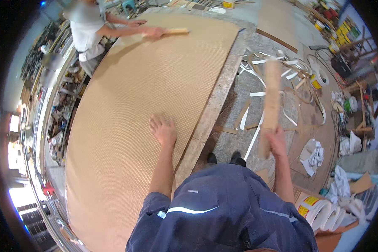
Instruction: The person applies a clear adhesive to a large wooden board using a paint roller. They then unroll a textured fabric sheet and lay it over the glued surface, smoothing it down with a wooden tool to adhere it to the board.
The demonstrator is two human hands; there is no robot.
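Observation:
A large tan sheet (155, 75) with a fine woven or grid-like surface covers the worktable. My left hand (163, 130) lies flat on it near its right edge, fingers spread. My right hand (276, 142) is off to the right, beyond the table's edge, gripping a long flat piece of wood (272, 92) near its lower end. The wood stands roughly upright in the picture and is blurred by motion. Across the table, a person in a white shirt (82, 33) leans over the sheet, holding a similar piece of wood (176, 31) against it.
The worn table edge (210, 122) runs along the sheet's right side. White and brown offcut strips (256, 94) litter the floor. A white bucket (319, 79), crumpled cloth (311, 156) and several stacked white buckets (317, 210) stand or lie at the right. Cluttered shelving (61, 109) lines the left.

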